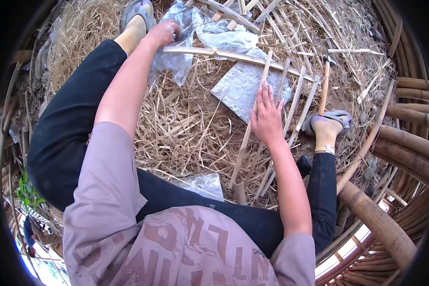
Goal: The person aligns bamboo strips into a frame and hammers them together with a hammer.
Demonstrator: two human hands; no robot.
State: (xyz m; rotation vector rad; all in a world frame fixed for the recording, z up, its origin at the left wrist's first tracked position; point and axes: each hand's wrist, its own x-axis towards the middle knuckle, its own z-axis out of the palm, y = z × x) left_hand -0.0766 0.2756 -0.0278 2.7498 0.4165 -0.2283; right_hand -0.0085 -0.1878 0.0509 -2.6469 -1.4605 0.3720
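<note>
My left hand (163, 33) is at the clear plastic bag (188, 19), its fingers curled in and partly hidden. Whatever they pinch there is too small to make out. My right hand (268, 114) lies flat with fingers stretched over a frame of thin bamboo strips (243, 150). One long strip (214, 52) crosses the upper ends of several slanting strips. Beneath the frame's upper part is a flat grey stone slab (236, 88). A hammer (325, 86) with a wooden handle leans by my right foot, its head pointing away from me.
Straw and bamboo shavings (186, 128) cover the ground between my legs. More bamboo pieces (267, 10) lie at the top. A plastic-covered flat piece (202, 185) sits near my lap. Thick bamboo poles (381, 224) curve along the right side.
</note>
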